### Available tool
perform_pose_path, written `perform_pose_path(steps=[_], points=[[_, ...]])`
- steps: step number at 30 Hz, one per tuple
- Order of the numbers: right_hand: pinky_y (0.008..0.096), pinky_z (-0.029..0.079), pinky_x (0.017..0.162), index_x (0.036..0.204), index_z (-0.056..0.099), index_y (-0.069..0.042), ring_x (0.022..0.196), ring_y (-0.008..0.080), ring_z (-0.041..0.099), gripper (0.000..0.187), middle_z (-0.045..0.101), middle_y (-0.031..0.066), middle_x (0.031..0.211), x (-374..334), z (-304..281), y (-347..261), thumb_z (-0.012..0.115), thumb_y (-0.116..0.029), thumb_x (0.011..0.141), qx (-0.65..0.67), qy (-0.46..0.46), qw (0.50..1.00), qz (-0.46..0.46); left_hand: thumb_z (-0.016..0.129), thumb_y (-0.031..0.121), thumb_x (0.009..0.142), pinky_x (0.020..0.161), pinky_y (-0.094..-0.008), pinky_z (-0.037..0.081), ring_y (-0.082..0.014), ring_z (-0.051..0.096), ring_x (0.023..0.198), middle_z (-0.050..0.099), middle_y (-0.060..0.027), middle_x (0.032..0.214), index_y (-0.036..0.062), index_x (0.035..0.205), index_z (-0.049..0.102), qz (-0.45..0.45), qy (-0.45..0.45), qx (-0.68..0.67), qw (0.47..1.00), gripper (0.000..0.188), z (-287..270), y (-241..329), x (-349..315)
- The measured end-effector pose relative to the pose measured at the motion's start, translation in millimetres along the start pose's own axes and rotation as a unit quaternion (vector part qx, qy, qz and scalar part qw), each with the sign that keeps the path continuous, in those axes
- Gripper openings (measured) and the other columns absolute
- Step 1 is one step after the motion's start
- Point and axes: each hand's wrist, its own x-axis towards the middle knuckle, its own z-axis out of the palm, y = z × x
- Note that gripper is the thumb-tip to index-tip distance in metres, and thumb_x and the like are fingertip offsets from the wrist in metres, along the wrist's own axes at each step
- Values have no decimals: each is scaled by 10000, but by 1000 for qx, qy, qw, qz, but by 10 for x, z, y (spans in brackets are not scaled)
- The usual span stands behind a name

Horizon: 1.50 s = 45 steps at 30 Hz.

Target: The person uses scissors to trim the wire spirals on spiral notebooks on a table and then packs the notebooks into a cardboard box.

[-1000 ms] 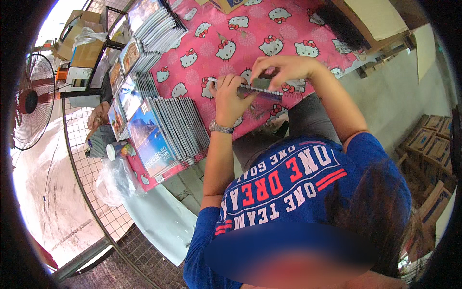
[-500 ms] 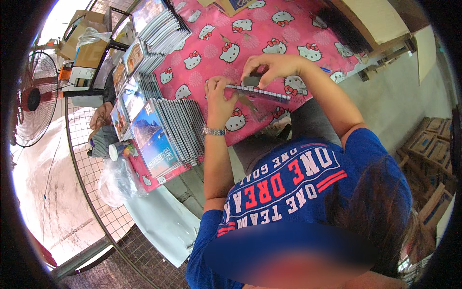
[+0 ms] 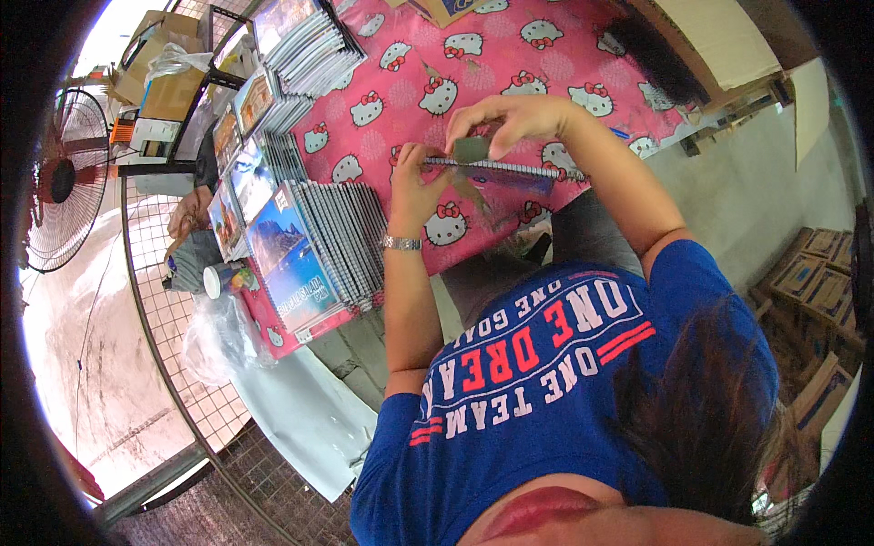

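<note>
A spiral-bound notebook (image 3: 523, 179) stands nearly on edge, its wire spine up, close to the table's front edge. My left hand (image 3: 416, 187) is closed on the notebook's left end; a metal-band watch is on that wrist. Between the thumb and fingers of my right hand (image 3: 510, 123) is a small grey-green block (image 3: 471, 149), held at the wire spine. I cannot make out what the block is made of. To the left of my left hand stands a long row of spiral notebooks (image 3: 341, 241), the front one with a blue sea-and-mountain cover.
A pink cat-patterned cloth (image 3: 382, 68) covers the table. More notebook stacks (image 3: 314, 55) run along its left side. A blue pen (image 3: 619, 133) lies at the right. Beyond are a fan (image 3: 64, 182), cardboard boxes (image 3: 810, 264), a white cup (image 3: 213, 281) and a plastic bag (image 3: 223, 337).
My right hand has moved slightly left along the spine with the block, which shows more fully. The notebook's right end now reaches farther right. My left hand stays at the left end.
</note>
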Motion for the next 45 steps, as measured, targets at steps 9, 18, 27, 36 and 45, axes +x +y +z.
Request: perform_pose_path(steps=[9, 18, 27, 36, 45], points=[[506, 391, 994, 1349, 498, -260, 1234, 418, 421, 716, 463, 150, 1357, -739, -597, 562, 750, -433, 702, -588, 427, 640, 251, 698, 34, 815, 624, -251, 493, -111, 592, 720, 630, -48, 858, 7, 991, 644, -43, 103, -80, 991, 187, 41, -146, -160], [545, 358, 987, 1389, 416, -106, 1224, 412, 431, 646, 455, 191, 1343, -1577, 523, 1150, 622, -400, 852, -686, 392, 556, 258, 668, 119, 885, 611, -251, 520, -107, 622, 656, 653, -66, 802, -23, 1017, 632, -122, 246, -139, 951, 197, 264, -53, -609], [434, 388, 987, 1308, 516, -78, 1132, 342, 495, 623, 534, 153, 1222, -634, 1088, 535, 719, -261, 748, -472, 332, 813, -73, 664, 133, 887, 678, -273, 525, -137, 635, 794, 662, -82, 860, -15, 1087, 586, -136, 236, -129, 953, 261, 228, 14, -596], [461, 399, 958, 1268, 558, -69, 1119, 337, 503, 570, 543, 144, 1209, -177, 1265, 385, 691, -261, 747, -539, 256, 799, -73, 649, 22, 829, 644, -285, 484, -172, 624, 693, 671, -97, 814, -2, 1017, 669, -43, 267, -62, 961, 191, 292, -247, -685], [321, 466, 892, 1345, 491, -66, 1027, 157, 548, 458, 555, 65, 1165, -197, 1364, 167, 589, -137, 903, 258, 209, 939, 89, 675, 52, 833, 671, -252, 494, -110, 627, 737, 696, -57, 853, 18, 1011, 701, -29, 261, 48, 964, 183, 87, 303, -610]])
